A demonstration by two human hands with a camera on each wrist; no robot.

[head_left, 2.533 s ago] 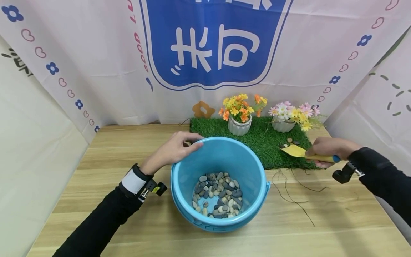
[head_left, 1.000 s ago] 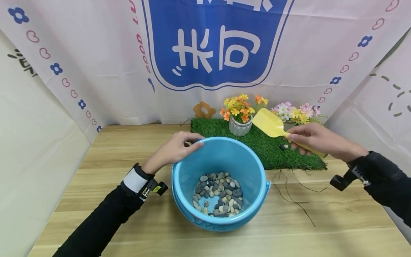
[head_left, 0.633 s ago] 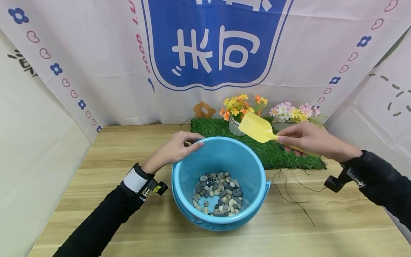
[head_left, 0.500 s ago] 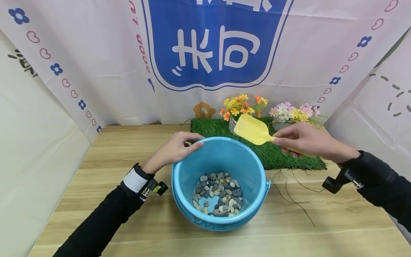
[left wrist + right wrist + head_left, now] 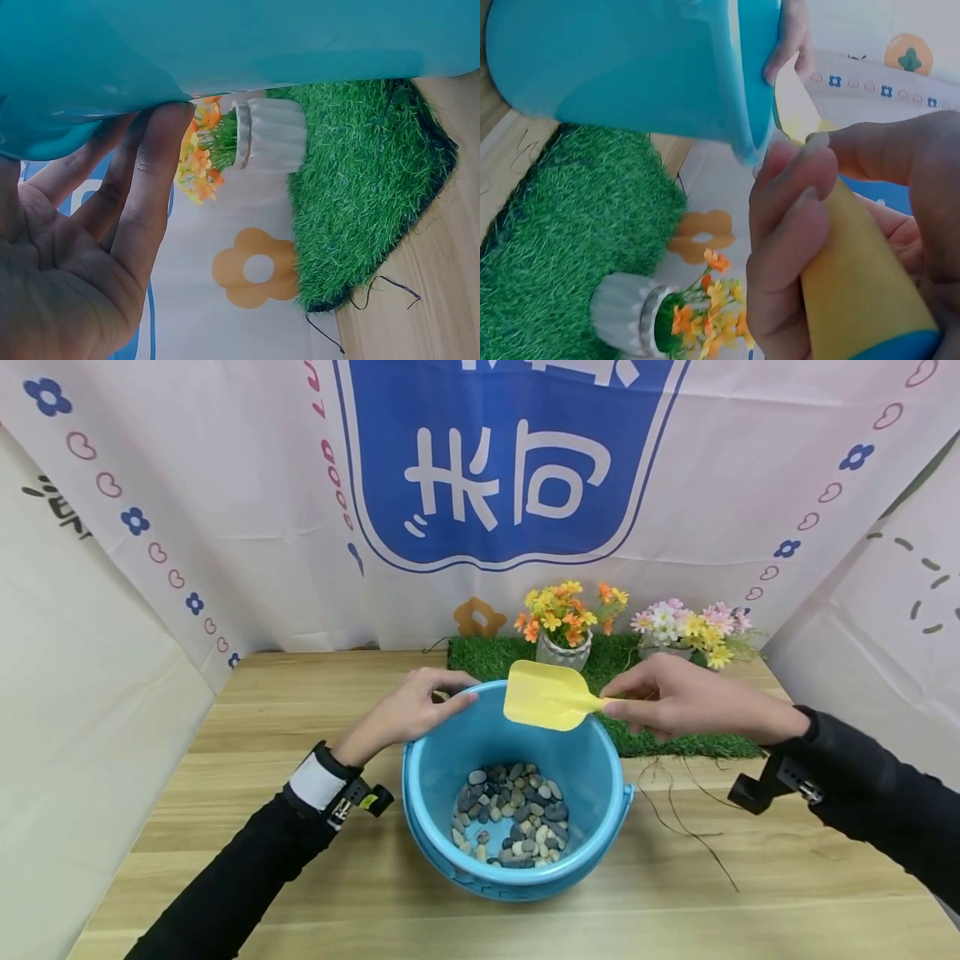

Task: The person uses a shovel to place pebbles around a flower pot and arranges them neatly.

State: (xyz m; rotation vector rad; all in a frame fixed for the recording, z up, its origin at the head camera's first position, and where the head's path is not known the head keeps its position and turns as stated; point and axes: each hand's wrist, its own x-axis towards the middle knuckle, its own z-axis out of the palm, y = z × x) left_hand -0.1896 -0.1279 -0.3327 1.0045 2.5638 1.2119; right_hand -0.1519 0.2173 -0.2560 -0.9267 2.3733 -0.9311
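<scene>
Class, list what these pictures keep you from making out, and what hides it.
Head view: the top of the blue emblem, cut off by the upper edge.
Head view: the base of the pink-and-yellow flowers' pot, behind the right hand.
Left wrist view: the stones, hidden by the wall of the bucket.

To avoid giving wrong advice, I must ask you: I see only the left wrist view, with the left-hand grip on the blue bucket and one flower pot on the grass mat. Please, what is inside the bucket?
Observer: The head view shows small stones lying on the bottom of the bucket.
Operator: Thank you. And the right-hand grip, what does it hold?
Observer: The right-hand grip holds a yellow shovel by its handle.
Operator: Does the shovel carry any stones, please?
Observer: None shows on the side of the blade that faces the head camera.
</scene>
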